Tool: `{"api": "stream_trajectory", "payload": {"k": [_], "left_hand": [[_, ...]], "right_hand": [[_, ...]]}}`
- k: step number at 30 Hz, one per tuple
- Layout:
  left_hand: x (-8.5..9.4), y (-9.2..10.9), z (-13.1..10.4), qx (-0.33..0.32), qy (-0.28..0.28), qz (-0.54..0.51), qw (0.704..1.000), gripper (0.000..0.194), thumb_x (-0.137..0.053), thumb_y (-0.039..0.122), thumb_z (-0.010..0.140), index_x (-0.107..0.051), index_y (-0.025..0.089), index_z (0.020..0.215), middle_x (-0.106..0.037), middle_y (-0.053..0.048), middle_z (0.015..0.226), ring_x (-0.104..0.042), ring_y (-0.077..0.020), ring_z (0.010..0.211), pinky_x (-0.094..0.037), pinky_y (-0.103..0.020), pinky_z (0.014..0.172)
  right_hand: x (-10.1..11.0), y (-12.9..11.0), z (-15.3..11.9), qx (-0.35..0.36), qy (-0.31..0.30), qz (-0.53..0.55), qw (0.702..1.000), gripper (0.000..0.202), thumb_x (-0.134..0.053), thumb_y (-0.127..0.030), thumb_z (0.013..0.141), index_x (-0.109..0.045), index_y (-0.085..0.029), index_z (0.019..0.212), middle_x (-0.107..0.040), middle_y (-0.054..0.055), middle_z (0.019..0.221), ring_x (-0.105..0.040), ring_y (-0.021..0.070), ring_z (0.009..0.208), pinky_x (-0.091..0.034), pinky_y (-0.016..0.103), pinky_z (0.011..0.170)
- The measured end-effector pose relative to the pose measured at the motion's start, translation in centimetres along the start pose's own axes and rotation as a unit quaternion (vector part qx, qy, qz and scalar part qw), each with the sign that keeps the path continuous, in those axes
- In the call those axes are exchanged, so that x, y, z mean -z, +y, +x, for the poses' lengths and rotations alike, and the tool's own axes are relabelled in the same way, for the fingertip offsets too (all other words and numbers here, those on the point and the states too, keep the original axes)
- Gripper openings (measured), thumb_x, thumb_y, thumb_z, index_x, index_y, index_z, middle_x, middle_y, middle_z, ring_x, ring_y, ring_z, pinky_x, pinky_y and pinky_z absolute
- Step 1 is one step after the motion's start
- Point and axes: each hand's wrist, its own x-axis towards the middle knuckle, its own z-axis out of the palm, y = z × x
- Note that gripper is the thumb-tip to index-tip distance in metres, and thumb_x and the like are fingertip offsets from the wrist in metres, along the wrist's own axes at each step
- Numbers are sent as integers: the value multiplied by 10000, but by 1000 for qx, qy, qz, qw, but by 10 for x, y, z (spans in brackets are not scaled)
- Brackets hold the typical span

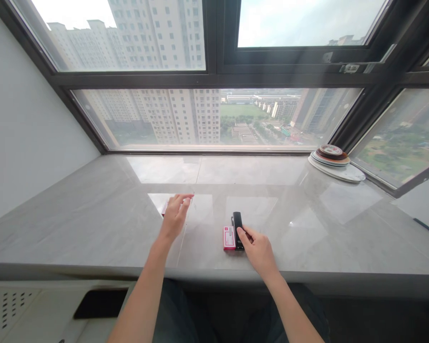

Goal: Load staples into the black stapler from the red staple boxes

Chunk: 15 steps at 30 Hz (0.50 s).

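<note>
My right hand [259, 248] has its thumb and fingers closed on a black stapler [238, 221], which lies on the grey stone sill. Against the stapler's left side is a small pink-and-white box [229, 238]. Farther left, my left hand [176, 216] is raised over the sill with fingertips drawn together in a pinch. A tiny thin thing shows at those fingertips, too small to name. Partly covered by the left hand is another pink-and-white item [165, 208], lying on the stone.
A stack of plates [331, 159] stands in the back right corner by the window. The dark window frame [214, 80] bounds the sill [93, 214] at the back. Below its front edge, at left, is a white perforated panel [7, 309].
</note>
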Motion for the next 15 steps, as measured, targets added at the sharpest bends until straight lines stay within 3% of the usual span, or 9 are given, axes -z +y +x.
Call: {"api": "stream_trajectory", "payload": {"k": [3,7,11,15], "left_hand": [[37,-49,25,87,5,69,994,541,-208,392,1030,-594,231,1373,-585,-70,1421,-437,-287,1363,-356,-442,1143],[61,-87,13,129,-58,110,984,476,-573,481,826,-695,247,1222,-652,-71,1313,-484,-343,1286,-368,-446,1118],[68,-91,-30,123,-127,133,975,672,-688,548,730,-623,272,1340,-610,-65,1357,-462,-348,1311,-378,-418,1108],[58,-62,-60,99,-147,137,975,632,-701,570,753,-617,274,1305,-621,-72,1297,-509,-330,1260,-407,-412,1086]], "right_hand": [[0,0,0,2,-3,-4,1000,614,-426,-672,982,-797,-205,1126,-652,32,675,-557,193,632,-414,284,607],[1,-1,0,-3,-5,3,1000,631,-424,-679,979,-792,-192,1137,-649,41,676,-552,197,631,-417,290,609],[1,-1,0,0,1,5,1000,627,-428,-672,976,-785,-194,1170,-654,41,683,-553,200,636,-426,293,610],[0,1,0,-4,2,-1,1000,632,-424,-673,975,-789,-193,1161,-652,40,670,-550,201,619,-420,296,594]]}}
